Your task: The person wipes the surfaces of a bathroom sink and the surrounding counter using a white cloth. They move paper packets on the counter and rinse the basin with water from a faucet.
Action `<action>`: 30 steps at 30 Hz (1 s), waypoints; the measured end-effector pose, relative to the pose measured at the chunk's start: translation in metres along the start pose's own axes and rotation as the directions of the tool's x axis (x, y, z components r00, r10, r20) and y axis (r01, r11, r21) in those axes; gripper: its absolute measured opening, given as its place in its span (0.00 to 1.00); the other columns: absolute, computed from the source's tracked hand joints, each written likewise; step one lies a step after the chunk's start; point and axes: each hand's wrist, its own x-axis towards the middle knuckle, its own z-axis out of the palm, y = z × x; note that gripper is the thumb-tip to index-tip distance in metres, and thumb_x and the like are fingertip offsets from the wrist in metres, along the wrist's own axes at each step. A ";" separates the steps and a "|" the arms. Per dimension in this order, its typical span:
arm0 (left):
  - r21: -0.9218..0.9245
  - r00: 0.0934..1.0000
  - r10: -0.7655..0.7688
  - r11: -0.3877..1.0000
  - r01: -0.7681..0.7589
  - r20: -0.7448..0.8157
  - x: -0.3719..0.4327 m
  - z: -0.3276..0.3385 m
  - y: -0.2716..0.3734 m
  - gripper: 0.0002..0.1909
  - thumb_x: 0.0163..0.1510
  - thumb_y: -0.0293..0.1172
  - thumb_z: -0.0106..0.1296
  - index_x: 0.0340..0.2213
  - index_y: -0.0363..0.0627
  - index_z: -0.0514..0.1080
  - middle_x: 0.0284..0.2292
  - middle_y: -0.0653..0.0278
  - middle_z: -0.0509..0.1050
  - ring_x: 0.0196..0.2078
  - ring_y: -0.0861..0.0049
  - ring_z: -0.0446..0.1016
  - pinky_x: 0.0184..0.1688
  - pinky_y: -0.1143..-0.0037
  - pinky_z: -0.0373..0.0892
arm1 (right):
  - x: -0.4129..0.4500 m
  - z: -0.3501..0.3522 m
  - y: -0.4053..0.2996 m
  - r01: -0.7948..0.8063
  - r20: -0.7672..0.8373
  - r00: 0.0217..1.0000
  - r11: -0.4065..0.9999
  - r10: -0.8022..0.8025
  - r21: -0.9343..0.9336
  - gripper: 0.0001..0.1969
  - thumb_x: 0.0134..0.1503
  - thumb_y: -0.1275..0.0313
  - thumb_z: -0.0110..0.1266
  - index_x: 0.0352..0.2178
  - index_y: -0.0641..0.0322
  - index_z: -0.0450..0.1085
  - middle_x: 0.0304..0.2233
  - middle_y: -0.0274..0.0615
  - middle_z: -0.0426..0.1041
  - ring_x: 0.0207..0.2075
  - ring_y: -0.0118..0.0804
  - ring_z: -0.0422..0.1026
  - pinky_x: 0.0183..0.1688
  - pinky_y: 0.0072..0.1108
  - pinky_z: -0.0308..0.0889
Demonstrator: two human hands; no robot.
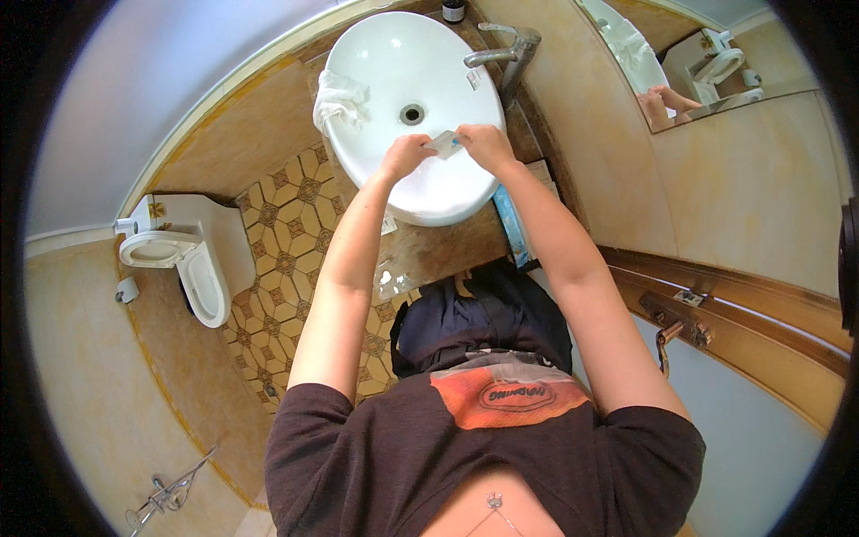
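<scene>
Both of my hands are over the near part of a white oval washbasin (429,194). Between them is a small, pale, partly see-through packet or sheet (444,144) with a bit of blue at its right end. My left hand (407,156) pinches its left edge, and my right hand (484,144) grips the right end. A crumpled white cloth or tissue (341,101) hangs over the basin's left rim. The drain (411,114) lies just beyond my hands. A metal faucet (513,57) stands at the basin's upper right.
A blue-patterned packet (511,225) lies on the brown stone counter (436,252) beside my right forearm. A dark bottle (453,10) stands behind the basin. A mirror (711,67) hangs at the upper right. Left are a toilet (208,288) and patterned floor tiles; right, a door handle (664,342).
</scene>
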 end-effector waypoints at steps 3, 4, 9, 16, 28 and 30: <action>0.116 0.985 0.012 0.993 0.009 -0.174 -0.009 -0.005 -0.021 0.06 0.43 0.29 0.48 0.26 0.41 0.71 0.26 0.56 0.72 0.30 0.68 0.71 0.33 0.74 0.65 | -0.005 0.017 0.008 0.183 -0.410 0.901 0.981 -0.141 0.064 0.08 0.49 0.73 0.44 0.29 0.61 0.69 0.26 0.44 0.70 0.31 0.43 0.69 0.33 0.27 0.64; 0.173 0.986 0.018 0.985 0.011 -0.167 -0.011 -0.006 -0.020 0.06 0.43 0.29 0.48 0.26 0.42 0.71 0.27 0.58 0.72 0.31 0.68 0.71 0.34 0.74 0.66 | -0.008 0.024 0.015 0.195 -0.338 0.924 0.981 -0.177 0.019 0.09 0.49 0.72 0.43 0.29 0.61 0.70 0.27 0.44 0.71 0.30 0.43 0.69 0.33 0.27 0.64; 0.262 0.971 0.074 0.965 -0.013 -0.226 -0.028 -0.004 -0.030 0.07 0.42 0.29 0.49 0.27 0.46 0.69 0.30 0.61 0.71 0.35 0.67 0.69 0.37 0.70 0.65 | -0.029 0.049 0.003 0.064 -0.309 0.947 0.996 -0.081 -0.066 0.10 0.49 0.74 0.40 0.30 0.57 0.70 0.26 0.44 0.71 0.29 0.43 0.70 0.33 0.29 0.65; 0.323 0.934 0.143 0.946 -0.032 -0.328 -0.038 0.013 -0.030 0.15 0.40 0.30 0.51 0.34 0.49 0.67 0.33 0.60 0.70 0.41 0.65 0.67 0.41 0.71 0.64 | -0.037 0.055 -0.005 -0.057 -0.097 0.994 0.983 0.040 -0.172 0.11 0.48 0.75 0.41 0.31 0.57 0.70 0.27 0.45 0.71 0.30 0.44 0.70 0.31 0.29 0.65; -0.386 0.998 -0.055 0.921 0.056 0.015 -0.016 0.008 -0.010 0.11 0.45 0.35 0.50 0.26 0.38 0.71 0.22 0.62 0.72 0.25 0.79 0.70 0.29 0.78 0.65 | -0.061 0.052 0.019 -0.208 0.142 0.873 0.092 0.466 0.974 0.18 0.48 0.77 0.48 0.41 0.75 0.59 0.26 0.43 0.69 0.22 0.29 0.69 0.25 0.17 0.66; -0.364 0.997 -0.056 0.929 0.069 0.046 -0.014 0.005 -0.006 0.11 0.45 0.35 0.49 0.25 0.39 0.71 0.22 0.61 0.72 0.25 0.77 0.70 0.29 0.77 0.65 | -0.065 0.050 0.023 -0.191 0.083 0.870 0.178 0.486 0.965 0.18 0.48 0.77 0.49 0.41 0.75 0.59 0.28 0.42 0.69 0.24 0.29 0.69 0.26 0.17 0.66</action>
